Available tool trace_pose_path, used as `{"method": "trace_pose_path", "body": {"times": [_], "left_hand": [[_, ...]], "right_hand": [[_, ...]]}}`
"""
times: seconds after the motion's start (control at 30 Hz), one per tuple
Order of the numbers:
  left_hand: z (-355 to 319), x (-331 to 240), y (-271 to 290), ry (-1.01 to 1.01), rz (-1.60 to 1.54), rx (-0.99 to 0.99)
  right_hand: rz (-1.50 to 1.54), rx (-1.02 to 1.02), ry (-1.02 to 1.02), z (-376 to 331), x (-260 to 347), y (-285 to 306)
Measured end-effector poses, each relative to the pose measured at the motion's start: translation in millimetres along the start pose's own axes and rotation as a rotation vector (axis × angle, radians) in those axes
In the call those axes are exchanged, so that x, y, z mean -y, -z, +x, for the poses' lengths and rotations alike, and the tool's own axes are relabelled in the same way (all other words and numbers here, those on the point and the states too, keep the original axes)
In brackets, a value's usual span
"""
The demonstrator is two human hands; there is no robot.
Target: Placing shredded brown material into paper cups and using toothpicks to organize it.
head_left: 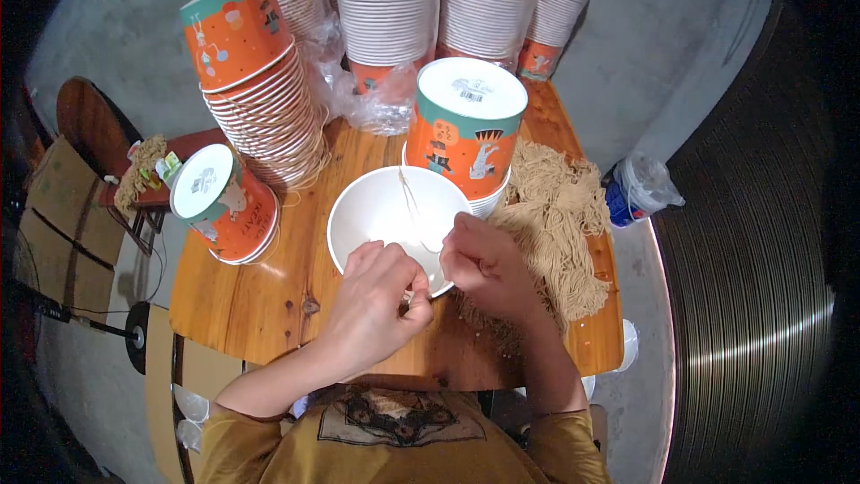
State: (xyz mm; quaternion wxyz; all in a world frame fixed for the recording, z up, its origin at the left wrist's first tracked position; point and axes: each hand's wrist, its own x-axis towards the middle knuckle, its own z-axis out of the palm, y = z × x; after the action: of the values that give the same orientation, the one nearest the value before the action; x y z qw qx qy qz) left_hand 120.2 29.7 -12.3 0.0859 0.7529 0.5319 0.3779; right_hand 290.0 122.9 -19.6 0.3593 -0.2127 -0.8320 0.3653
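Note:
A white paper bucket [363, 202] stands mouth up near the table's middle, its pale inside facing me. A thin tan string [409, 197] hangs from its far rim, and a strand runs down inside toward my right hand. My right hand [484, 262] is closed at the bucket's right rim, its fingers curled by that strand. My left hand [381, 300] is closed over the near rim, thumb against forefinger; what it pinches is too small to make out. Right behind stands an upturned orange and green paper bucket [470, 139] on a stack.
A heap of tan strings [560, 233] lies on the right of the wooden table [296, 305]. At the left stand a tall stack of strung buckets [260, 116] and a shorter one [237, 211]. Plastic-wrapped bucket stacks [385, 9] line the back. A lidded pail [632, 188] stands beyond the right edge.

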Motion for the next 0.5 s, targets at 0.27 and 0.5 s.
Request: {"method": "trace_pose_path", "body": {"times": [0.27, 0.5], "left_hand": [[-5, 6, 12, -0.017, 0.007, 0.147], [-6, -1, 7, 0.044, -0.036, 0.134]], "right_hand": [[0.072, -0.205, -0.018, 10, 1, -4], [0.010, -0.206, 0.078, 12, -3, -7]]}}
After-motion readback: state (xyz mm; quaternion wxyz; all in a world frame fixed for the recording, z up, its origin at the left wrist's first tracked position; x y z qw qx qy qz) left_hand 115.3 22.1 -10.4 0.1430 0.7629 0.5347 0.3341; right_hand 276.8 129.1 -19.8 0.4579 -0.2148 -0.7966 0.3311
